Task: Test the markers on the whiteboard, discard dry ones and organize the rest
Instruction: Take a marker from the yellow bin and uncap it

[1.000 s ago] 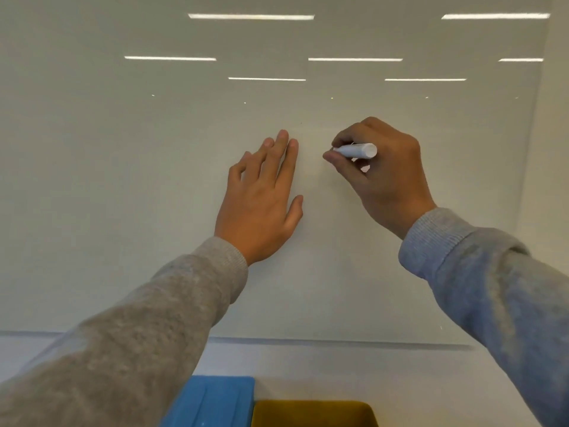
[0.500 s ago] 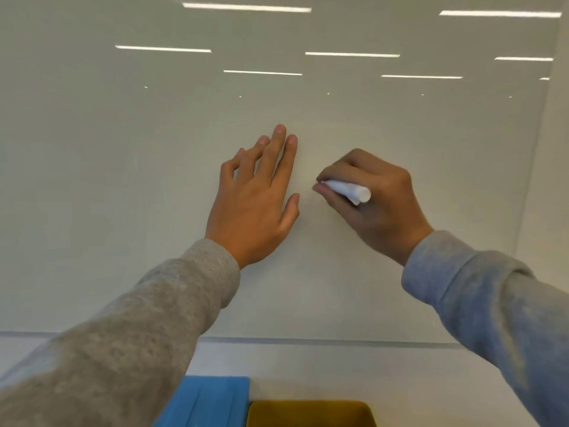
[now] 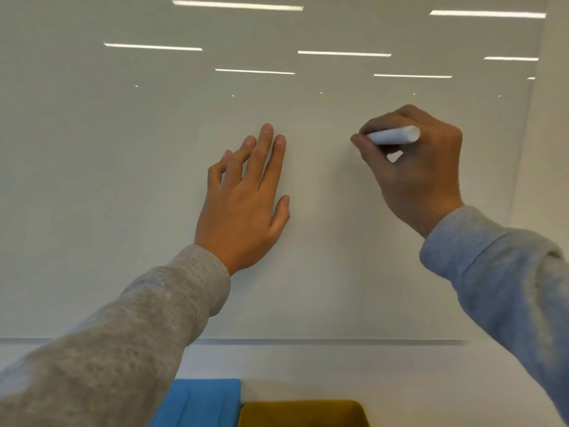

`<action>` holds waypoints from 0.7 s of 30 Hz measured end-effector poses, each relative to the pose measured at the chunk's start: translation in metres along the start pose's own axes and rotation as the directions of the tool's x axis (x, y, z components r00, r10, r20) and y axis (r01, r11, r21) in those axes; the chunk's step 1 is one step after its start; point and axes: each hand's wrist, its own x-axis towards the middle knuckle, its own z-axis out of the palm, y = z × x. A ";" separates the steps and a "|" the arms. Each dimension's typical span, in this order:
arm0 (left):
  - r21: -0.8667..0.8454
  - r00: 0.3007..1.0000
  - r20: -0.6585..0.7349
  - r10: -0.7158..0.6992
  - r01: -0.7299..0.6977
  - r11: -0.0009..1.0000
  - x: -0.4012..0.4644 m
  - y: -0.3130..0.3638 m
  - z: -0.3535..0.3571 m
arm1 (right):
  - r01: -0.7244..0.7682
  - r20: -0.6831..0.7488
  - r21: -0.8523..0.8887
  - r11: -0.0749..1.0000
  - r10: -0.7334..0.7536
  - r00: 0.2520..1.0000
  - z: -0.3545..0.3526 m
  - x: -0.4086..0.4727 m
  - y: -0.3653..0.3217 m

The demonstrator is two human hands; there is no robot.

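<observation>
Two hands meet a glossy whiteboard (image 3: 123, 180): the left hand (image 3: 243, 208) lies flat, fingers straight and close together, while the right hand (image 3: 415, 167) pinches a smooth white cylindrical marker (image 3: 394, 135), tip toward the board. Below sit a blue bin (image 3: 203, 402) and a mustard-yellow bin (image 3: 303, 412).

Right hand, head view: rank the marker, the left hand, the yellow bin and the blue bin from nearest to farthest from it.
1. Marker: gripped in the right hand itself, tip toward the whiteboard.
2. Left hand: flat on the board, to its left.
3. Yellow bin: at the bottom edge, below.
4. Blue bin: bottom edge, further left than the yellow one.
</observation>
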 end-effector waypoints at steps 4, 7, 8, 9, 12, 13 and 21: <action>0.002 1.000 0.016 0.009 -0.009 1.000 -0.002 -0.001 -0.001 | 0.101 0.243 0.047 0.994 -0.109 0.964 0.008 -0.039 -0.019; -0.008 1.000 0.029 0.005 -0.005 1.000 -0.003 0.001 -0.002 | 0.112 0.217 0.049 0.992 -0.120 0.969 0.001 -0.033 -0.008; -0.011 0.999 0.034 0.003 -0.002 1.000 -0.003 0.002 -0.002 | 0.074 0.136 0.034 0.997 -0.078 0.988 -0.002 -0.027 -0.004; -0.013 0.999 0.040 0.000 0.000 1.000 -0.004 0.003 -0.002 | 0.034 0.080 0.026 0.999 -0.036 0.996 -0.005 -0.024 -0.002; -0.019 0.999 0.054 0.002 0.000 1.000 -0.009 0.005 -0.001 | 0.055 0.209 0.013 0.998 -0.057 0.976 -0.002 -0.042 -0.012; -0.018 0.999 0.055 0.003 -0.002 1.000 -0.010 0.004 0.000 | 0.105 0.273 0.031 0.994 -0.110 0.956 -0.002 -0.049 -0.013; -0.018 0.998 0.064 0.011 -0.010 1.000 -0.013 0.003 -0.001 | 0.042 0.299 -0.005 0.999 -0.039 0.953 -0.018 -0.081 -0.011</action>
